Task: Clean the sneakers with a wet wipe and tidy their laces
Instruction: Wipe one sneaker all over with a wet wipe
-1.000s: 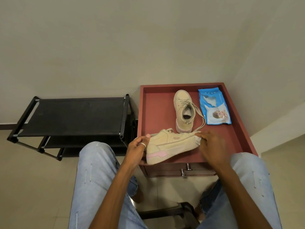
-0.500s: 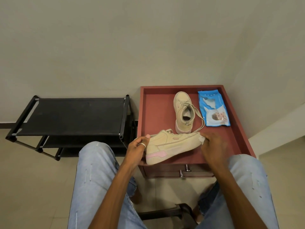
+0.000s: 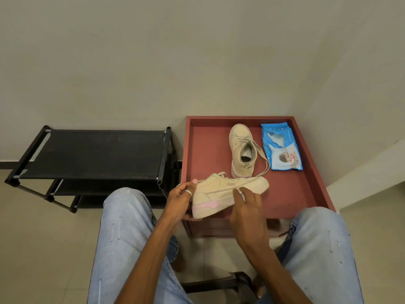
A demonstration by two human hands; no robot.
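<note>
As your right hand (image 3: pixel 247 205) has slid back from the toe to about the middle of the shoe, the small white wet wipe (image 3: pixel 240 191) pinched under its fingertips now presses on the side wall of the beige low-top sneaker with the pink heel patch (image 3: pixel 221 191). Your left hand (image 3: pixel 179 197) has not shifted. It grips the heel end, thumb on top, and holds that shoe on its side over the near edge of the red wooden tray-topped cabinet (image 3: pixel 203 150). Your hands are apart, the left clamped on the shoe and the right on the wipe.

Judging by that travel, you are midway through a wiping stroke along this side. The toe stretch is probably covered, and the heel stretch with the pink patch is still ahead of the wipe. Keep your left grip firm so the shoe does not roll as the wipe nears it.

The second beige sneaker (image 3: pixel 241 150) stands upright farther back on the cabinet. Its loose beige laces (image 3: pixel 264 160) trail toward the held shoe, so the lace tidying looks undone. A blue plastic pack of wipes (image 3: pixel 281 147) lies just beside it, and a black fabric-shelf shoe rack (image 3: pixel 94 153) stands to your left.
</note>
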